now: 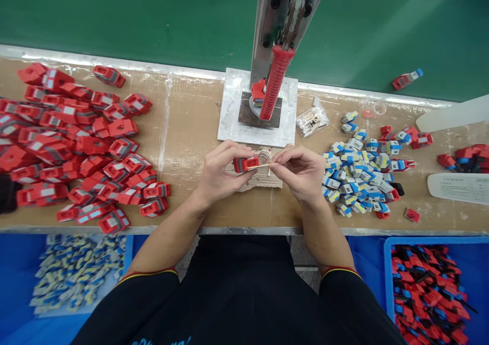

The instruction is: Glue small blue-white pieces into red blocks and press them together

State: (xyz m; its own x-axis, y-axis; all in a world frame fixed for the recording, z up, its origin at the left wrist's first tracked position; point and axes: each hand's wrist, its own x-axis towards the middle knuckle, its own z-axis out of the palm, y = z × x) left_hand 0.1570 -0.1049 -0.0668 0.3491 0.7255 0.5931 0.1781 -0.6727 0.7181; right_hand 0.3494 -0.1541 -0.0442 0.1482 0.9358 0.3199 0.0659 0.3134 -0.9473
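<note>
Between thumb and fingers, my left hand (222,174) holds a small red plastic part (244,164) near the table's front edge. My right hand (300,170) pinches a thin stick (263,166), whose far end touches the red part. Just behind the stick sits a small round clear dish (264,155) on a piece of torn cardboard (267,180). Beyond my hands stands a hand press with a red handle (278,82); a red part (258,90) rests under it on the metal base plate (231,115).
Red and grey parts (91,146) are heaped at the left, white, blue and yellow parts (353,177) at the right. A bag of cotton swabs (313,121) lies beside the press. Blue bins (388,284) with more parts stand below the table edge.
</note>
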